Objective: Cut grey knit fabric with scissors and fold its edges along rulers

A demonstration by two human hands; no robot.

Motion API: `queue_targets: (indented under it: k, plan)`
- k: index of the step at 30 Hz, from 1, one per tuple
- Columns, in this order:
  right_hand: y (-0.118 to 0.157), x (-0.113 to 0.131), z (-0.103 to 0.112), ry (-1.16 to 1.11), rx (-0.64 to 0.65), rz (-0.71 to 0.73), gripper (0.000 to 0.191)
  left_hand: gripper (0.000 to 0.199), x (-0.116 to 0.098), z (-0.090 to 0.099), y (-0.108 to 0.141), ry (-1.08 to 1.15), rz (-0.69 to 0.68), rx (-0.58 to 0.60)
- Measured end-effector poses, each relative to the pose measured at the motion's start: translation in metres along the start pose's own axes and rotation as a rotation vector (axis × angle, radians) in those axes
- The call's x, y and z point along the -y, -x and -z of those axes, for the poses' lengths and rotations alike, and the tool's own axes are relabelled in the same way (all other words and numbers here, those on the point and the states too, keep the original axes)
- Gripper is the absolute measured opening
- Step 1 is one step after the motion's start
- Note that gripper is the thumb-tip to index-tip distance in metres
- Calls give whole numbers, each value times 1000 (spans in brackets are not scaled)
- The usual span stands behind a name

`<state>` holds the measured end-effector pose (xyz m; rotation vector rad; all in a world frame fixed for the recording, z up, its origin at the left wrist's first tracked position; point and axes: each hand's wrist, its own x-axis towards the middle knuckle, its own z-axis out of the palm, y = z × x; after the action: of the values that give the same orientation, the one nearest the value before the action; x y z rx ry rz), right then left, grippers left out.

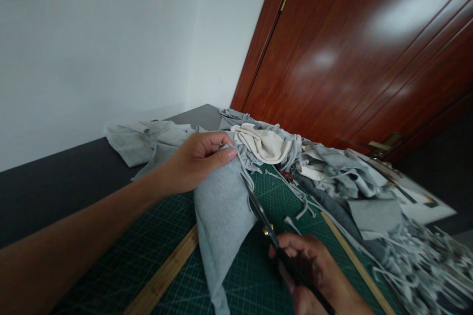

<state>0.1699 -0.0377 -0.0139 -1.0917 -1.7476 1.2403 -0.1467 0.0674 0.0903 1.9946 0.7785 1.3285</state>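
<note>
Between the thumb and fingers of my left hand [201,162] the upper edge of a light grey piece of fabric [223,211] is pinched. The fabric hangs down over the green cutting mat [170,236], narrowing toward its lower end. My right hand [310,266] grips a pair of black scissors [260,211] with a brass-coloured pivot. Their blades point up and to the left, at the fabric's right edge, where a thin strip of cloth curls beside the tip. Part of the scissor handles is hidden by my fingers.
One wooden ruler [162,275] lies partly under the fabric, another [354,261] to the right. Grey and cream cloth pieces [262,142] are heaped at the back. Thin offcuts [424,256] pile up at right. Behind are a white wall [99,39] and a brown door [332,59].
</note>
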Motion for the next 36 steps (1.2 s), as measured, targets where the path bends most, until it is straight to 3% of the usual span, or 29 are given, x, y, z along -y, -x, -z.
queue_targets:
  k: [4,17,36]
  plan:
    - [1,-4,0,14,-25,9,81,25,0,0,0,-41,-20,-13]
    - [0,-4,10,-7,90,-39,88,24,-2,-1,0,-70,-47,-41]
    - [-3,-6,12,-32,146,-66,75,26,-3,0,0,-60,-27,-45]
